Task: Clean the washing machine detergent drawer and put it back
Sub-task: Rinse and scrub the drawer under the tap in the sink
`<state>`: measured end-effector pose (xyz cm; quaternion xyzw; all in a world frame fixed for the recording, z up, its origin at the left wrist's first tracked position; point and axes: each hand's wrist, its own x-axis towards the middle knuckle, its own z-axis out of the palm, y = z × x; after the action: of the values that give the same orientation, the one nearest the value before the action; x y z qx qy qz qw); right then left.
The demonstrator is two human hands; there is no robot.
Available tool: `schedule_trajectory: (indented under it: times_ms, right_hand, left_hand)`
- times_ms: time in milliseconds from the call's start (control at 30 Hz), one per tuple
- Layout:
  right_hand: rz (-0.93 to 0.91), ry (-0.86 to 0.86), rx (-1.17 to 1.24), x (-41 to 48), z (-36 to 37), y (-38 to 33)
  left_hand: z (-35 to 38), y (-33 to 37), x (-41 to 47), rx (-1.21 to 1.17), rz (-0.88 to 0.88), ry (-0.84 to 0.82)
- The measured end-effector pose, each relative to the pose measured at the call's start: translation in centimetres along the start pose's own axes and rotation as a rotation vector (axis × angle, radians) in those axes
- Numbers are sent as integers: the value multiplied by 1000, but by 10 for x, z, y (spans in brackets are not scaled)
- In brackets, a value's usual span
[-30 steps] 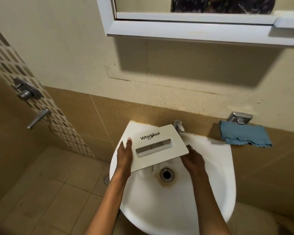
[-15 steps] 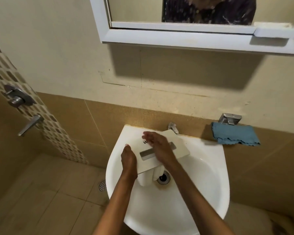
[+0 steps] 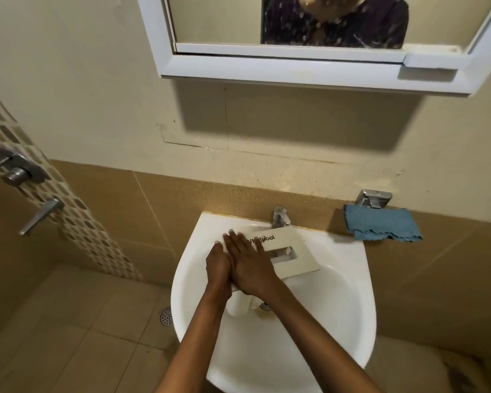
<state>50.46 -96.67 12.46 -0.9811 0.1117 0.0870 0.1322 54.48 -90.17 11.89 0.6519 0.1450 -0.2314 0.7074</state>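
Note:
The white detergent drawer [image 3: 291, 252], with its Whirlpool front panel facing up, stands in the white wall basin [image 3: 338, 307] under the tap [image 3: 280, 216]. My left hand [image 3: 217, 263] grips the panel's left edge. My right hand [image 3: 248, 262] lies flat on the left part of the panel, its fingers straight and covering the start of the logo. The drawer's body [image 3: 240, 306] hangs down into the basin beneath the hands, mostly hidden.
A blue cloth [image 3: 381, 226] hangs from a metal holder [image 3: 373, 198] on the wall to the right of the basin. A white-framed mirror cabinet [image 3: 295, 69] hangs above. Shower valves [image 3: 17, 171] sit on the left wall, and a floor drain [image 3: 166, 316] lies below.
My right hand left the panel's right edge, crossed over its face and now lies on its left part beside my left hand. The camera tilted upward a little.

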Motion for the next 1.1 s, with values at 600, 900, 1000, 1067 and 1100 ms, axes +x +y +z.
schedule_trajectory:
  times_ms: [600,900,1000,1067,1100]
  right_hand:
    - [-318,177,282,-38,0,32]
    - [-95,534,206,-33,14,26]
    - [-156,479,244,-33,15,21]
    - [-74,431,177,-31,5,37]
    - [13,416,161,-30,1,47]
  left_hand:
    - [-3,6,18,-40,-63,-19]
    - [7,4,12,24,-14,25]
    - [7,4,14,50,-16,32]
    - [7,3,15,45,-8,23]
    - [8,3,14,43,-5,14]
